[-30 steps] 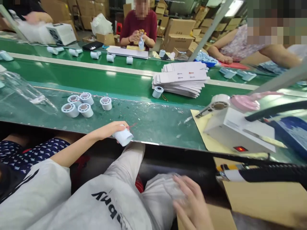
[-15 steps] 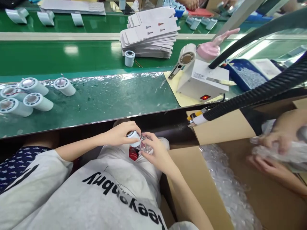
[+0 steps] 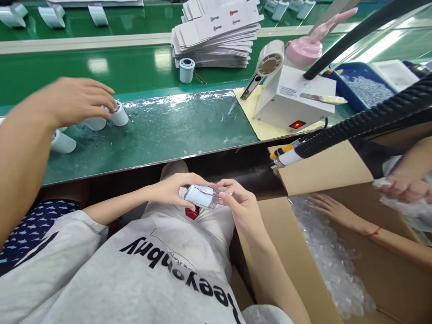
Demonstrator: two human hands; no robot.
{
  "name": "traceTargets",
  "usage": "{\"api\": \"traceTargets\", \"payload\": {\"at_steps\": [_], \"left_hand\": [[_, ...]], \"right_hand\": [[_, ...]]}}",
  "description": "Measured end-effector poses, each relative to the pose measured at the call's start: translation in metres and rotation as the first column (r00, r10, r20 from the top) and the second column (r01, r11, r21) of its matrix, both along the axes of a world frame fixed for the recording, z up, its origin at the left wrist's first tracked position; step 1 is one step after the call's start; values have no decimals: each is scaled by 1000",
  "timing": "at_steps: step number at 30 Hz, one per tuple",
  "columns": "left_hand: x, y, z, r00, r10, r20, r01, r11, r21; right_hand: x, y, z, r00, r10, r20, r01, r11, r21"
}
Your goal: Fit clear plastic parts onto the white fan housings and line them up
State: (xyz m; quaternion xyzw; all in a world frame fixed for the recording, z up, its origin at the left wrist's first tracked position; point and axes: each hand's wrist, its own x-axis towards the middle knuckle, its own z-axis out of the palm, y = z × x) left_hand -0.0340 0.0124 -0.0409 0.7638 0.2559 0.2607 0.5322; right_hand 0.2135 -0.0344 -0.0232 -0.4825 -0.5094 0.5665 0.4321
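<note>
My left hand [image 3: 173,189] is closed around a light blue cylinder [image 3: 198,196] above my lap, its thumb underneath and its fingers over the top. A clear plastic sleeve [image 3: 215,201] surrounds the cylinder, and a thin dark red wire [image 3: 203,191] runs along its side. At the sleeve's right end, my right hand [image 3: 239,201] pinches the plastic with thumb and fingers. Whether it also grips the wire's end, I cannot tell.
A co-worker's hand [image 3: 81,101] reaches over similar cylinders [image 3: 119,114] on the green bench [image 3: 162,135]. A white box-shaped device [image 3: 292,96] and a black hose [image 3: 357,119] are at right. Another person's hands [image 3: 337,211] are at a carton [image 3: 286,252] of clear plastic pieces.
The cylinder has gone into the clear sleeve and now lies more sideways. My right hand has shifted right. A co-worker's arm has entered from the left, bringing a hand to the bench cylinders.
</note>
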Motion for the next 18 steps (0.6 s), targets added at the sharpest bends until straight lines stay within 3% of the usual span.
{"api": "traceTargets", "payload": {"at_steps": [3,6,8,10,12,18], "left_hand": [[4,-6,5,998,48,37,-41,985,-168],[6,-12,8,988,120,98,-76,927,-367],[5,-14,11,983,125,134,-54,897,-438],[3,-14,14,987,105,125,-40,898,-437],[1,-14,18,993,79,89,-39,922,-386],[-2,-13,27,998,13,69,5,970,-241]], "right_hand": [[4,2,1,995,50,-81,-48,999,22],[7,-3,0,982,150,119,-171,964,202],[8,-9,-1,949,129,289,-220,925,309],[8,-14,-3,934,92,346,-225,902,369],[9,-18,-5,947,102,305,-214,908,360],[9,-19,3,976,172,132,-193,967,165]]}}
